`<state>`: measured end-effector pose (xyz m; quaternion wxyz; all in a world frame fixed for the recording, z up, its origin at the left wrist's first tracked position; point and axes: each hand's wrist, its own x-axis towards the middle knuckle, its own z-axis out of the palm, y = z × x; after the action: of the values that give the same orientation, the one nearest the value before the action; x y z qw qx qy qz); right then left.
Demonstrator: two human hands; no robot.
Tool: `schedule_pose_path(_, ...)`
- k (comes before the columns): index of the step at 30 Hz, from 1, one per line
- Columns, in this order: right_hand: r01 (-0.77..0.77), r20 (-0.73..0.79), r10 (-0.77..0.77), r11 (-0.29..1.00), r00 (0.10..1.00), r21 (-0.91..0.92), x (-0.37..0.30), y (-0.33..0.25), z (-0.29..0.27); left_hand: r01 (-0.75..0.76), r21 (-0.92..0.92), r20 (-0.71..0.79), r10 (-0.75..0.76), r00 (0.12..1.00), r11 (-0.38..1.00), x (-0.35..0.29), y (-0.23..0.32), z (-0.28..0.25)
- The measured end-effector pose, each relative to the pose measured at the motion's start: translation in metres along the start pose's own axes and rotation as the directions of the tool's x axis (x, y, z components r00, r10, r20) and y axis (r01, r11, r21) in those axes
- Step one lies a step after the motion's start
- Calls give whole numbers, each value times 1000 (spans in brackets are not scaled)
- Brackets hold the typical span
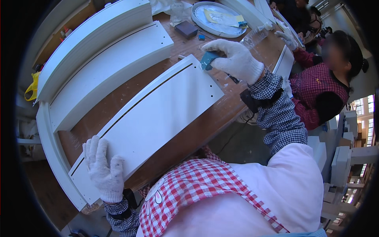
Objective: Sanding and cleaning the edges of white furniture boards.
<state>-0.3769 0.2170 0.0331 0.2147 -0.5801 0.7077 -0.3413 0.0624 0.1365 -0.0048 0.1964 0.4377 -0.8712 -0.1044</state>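
Note:
A long white board (158, 114) with a dark groove along its far edge and small holes at its right end lies on the brown table. My left hand (103, 168), in a white knit glove, rests on the board's near left end with its fingers stretched out. At the opposite end, my gloved right hand (233, 57) grips a small blue piece of sandpaper (209, 60), dusted with white. It is held at the board's far right corner; whether it touches the surface I cannot tell.
More white curved boards (114, 67) stand at the far left. Beyond the board lie a dark block (186, 29), a small blue scrap (201, 37), a round white tray (197, 19) and a clear plastic bottle (254, 36). A co-worker in a maroon checked top (319, 87) works at right.

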Motion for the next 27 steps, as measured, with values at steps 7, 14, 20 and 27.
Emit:
schedule_pose_path(7,-111,-73,112,994,991,19,-85,-9,0,-9,20,2,9,1000,1000,-2,-3,0)
schedule_pose_path(14,-18,-263,65,984,963,176,-126,7,18,-24,23,9,24,1000,999,0,-4,3)
schedule_pose_path(20,59,-411,-53,998,910,1,-126,8,35,49,40,31,-50,998,998,1,1,1)
schedule_pose_path(27,44,-503,-167,968,848,-247,-132,1,56,40,54,27,-41,999,998,0,0,1)
